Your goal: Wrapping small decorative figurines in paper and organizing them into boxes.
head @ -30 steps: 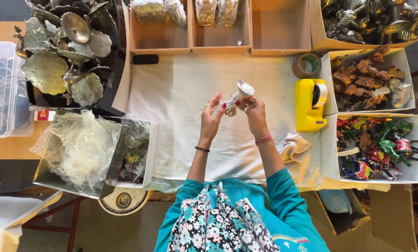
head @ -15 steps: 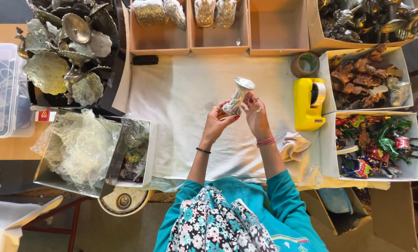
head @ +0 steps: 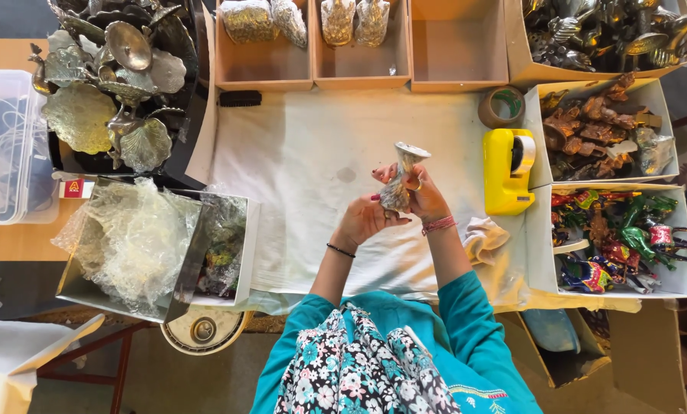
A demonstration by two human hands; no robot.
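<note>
I see both hands closed on the small silver goblet [head: 401, 178] above the white cloth [head: 297, 161]: left hand [head: 365, 220] at seven o'clock, right hand [head: 424, 198] at four. I'd keep it upright, grip steady.

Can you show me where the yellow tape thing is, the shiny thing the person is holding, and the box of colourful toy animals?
yellow tape dispenser [head: 504, 172]: head view, on its yellow body.
silver figurine [head: 399, 184]: head view, on its middle, between the hands.
box of painted animal figures [head: 623, 238]: head view, on a green figure inside.
</note>
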